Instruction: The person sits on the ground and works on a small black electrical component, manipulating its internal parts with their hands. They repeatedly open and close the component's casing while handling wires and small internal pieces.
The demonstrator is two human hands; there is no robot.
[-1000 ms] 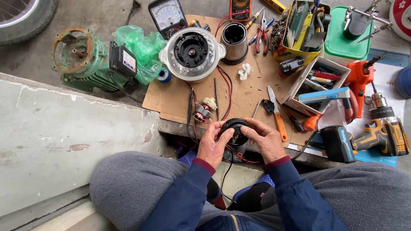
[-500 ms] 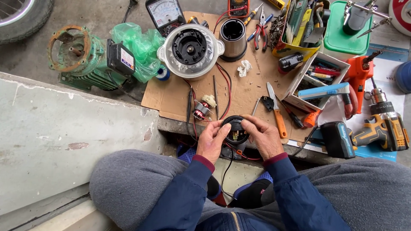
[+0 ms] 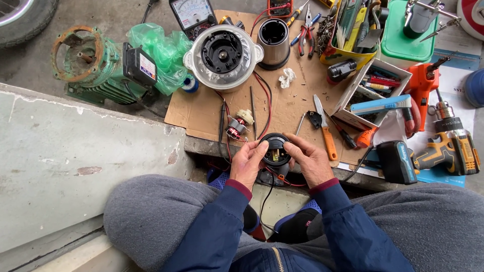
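Left hand (image 3: 248, 163) and right hand (image 3: 311, 162) now sit slightly lower and nearer the body than a second ago, round black plastic motor housing (image 3: 275, 150) moved with them toward the near edge of the brown cardboard sheet (image 3: 290, 108). Fingertips meet over the housing's top rim; before they were spread around its sides. View shifted a bit, so the bench items appear lower in frame.

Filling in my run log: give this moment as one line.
left hand: holds black round part | right hand: holds same part | nearby: small motor, orange knife
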